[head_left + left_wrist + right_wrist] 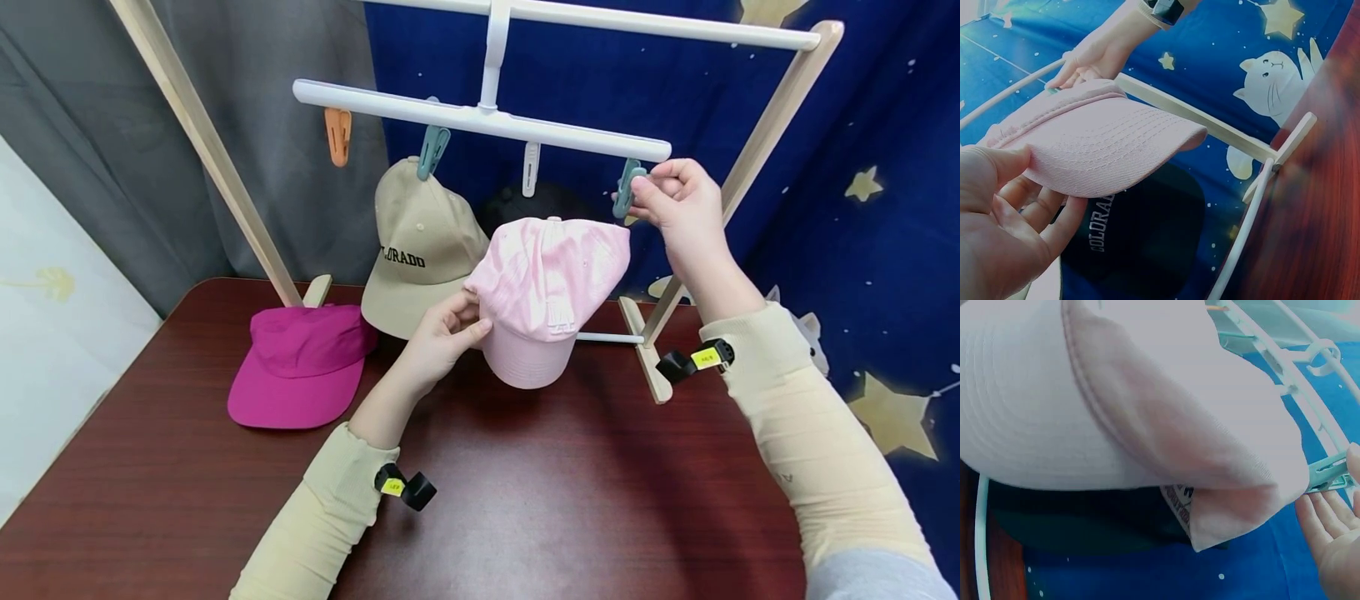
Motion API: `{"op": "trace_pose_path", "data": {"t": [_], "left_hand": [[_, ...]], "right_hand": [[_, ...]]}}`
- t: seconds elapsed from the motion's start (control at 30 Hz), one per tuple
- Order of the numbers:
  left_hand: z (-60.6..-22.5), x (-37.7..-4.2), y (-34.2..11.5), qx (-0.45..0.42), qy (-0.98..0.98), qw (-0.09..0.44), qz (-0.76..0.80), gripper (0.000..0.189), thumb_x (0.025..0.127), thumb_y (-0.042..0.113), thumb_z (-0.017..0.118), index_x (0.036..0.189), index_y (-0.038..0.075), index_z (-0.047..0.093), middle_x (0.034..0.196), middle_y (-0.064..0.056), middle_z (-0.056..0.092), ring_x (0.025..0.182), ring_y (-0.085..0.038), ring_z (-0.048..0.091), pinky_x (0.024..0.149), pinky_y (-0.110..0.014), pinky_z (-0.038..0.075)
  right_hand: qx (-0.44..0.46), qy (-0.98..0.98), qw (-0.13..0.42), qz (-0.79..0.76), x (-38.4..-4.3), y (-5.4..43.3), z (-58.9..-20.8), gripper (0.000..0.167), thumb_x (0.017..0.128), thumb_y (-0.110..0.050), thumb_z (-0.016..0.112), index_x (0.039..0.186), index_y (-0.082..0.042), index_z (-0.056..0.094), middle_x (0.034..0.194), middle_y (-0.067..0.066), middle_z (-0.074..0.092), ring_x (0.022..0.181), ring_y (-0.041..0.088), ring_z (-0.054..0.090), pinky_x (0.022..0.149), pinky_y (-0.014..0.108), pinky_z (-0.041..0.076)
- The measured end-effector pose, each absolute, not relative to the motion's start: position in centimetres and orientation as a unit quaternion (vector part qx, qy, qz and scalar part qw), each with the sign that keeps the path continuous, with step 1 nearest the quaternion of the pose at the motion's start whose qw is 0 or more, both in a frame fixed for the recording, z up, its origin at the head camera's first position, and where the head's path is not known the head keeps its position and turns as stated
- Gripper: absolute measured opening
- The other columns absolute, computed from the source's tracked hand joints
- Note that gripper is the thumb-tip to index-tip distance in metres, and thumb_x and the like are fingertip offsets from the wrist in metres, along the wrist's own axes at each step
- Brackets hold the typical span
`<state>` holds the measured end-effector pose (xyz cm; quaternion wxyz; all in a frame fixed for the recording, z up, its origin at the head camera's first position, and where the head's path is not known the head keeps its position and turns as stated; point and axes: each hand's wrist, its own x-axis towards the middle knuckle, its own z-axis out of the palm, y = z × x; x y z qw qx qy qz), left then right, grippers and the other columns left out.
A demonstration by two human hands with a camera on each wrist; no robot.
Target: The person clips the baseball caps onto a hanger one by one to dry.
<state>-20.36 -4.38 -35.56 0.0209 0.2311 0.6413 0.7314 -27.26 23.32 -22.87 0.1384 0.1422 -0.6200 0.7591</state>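
Observation:
A pale pink cap (551,279) is held up below the white hanger bar (480,118), its brim pointing down toward the table. My left hand (442,337) pinches the cap's left edge between thumb and fingers, as the left wrist view also shows. At the bar's right end, my right hand (686,208) grips a teal clothespin (628,190) between thumb and fingertips. The clothespin's lower end is close to the cap's upper right corner. Whether its jaws have the fabric cannot be told. In the right wrist view the cap (1135,394) covers much of the scene.
A beige cap (420,225) hangs from another teal clothespin (432,152). Orange (338,137) and white (530,169) clothespins hang from the bar. Behind is a dark cap (1147,231). A magenta cap (300,367) lies on the brown table (525,500), under a wooden rack (780,125).

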Motion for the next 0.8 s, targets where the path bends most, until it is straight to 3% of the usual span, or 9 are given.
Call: {"op": "trace_pose_path", "data": {"t": [0.13,0.27,0.47,0.8], "left_hand": [[-35.61,-20.39,-4.37,0.233,0.642,0.022,0.73,0.025,0.093,-0.007,0.053,0.117,-0.013,0.049,0.107,-0.018,0.063,0.091,-0.01,0.058,0.074,-0.025,0.05],[-35.59,-20.38,-4.39,0.234,0.642,0.019,0.73,0.025,0.093,-0.007,0.053,0.117,-0.013,0.049,0.105,-0.018,0.063,0.09,-0.01,0.058,0.073,-0.025,0.05],[-35.68,-20.31,-4.41,0.233,0.639,0.017,0.733,0.024,0.092,-0.008,0.054,0.115,-0.014,0.05,0.101,-0.014,0.063,0.088,-0.01,0.057,0.071,-0.024,0.05],[-35.61,-20.38,-4.4,0.236,0.638,0.019,0.733,0.025,0.093,-0.008,0.053,0.117,-0.014,0.049,0.103,-0.015,0.063,0.089,-0.01,0.058,0.073,-0.025,0.05]], "right_hand": [[0.136,-0.594,0.112,0.785,-27.13,23.43,-22.79,0.031,0.086,0.003,0.067,0.108,0.002,0.045,0.09,0.014,0.07,0.078,0.023,0.07,0.073,0.029,0.055],[0.142,-0.596,0.083,0.786,-27.04,23.6,-22.69,0.034,0.086,0.0,0.069,0.115,0.005,0.053,0.091,0.014,0.07,0.081,0.022,0.07,0.075,0.029,0.055],[0.15,-0.62,0.059,0.768,-26.81,23.77,-22.56,0.016,0.088,-0.003,0.068,0.103,0.002,0.067,0.09,0.012,0.07,0.084,0.019,0.069,0.076,0.026,0.054],[0.152,-0.588,0.049,0.793,-26.47,23.23,-22.47,0.014,0.089,-0.005,0.066,0.098,0.006,0.062,0.09,0.018,0.068,0.082,0.025,0.07,0.074,0.03,0.055]]}}
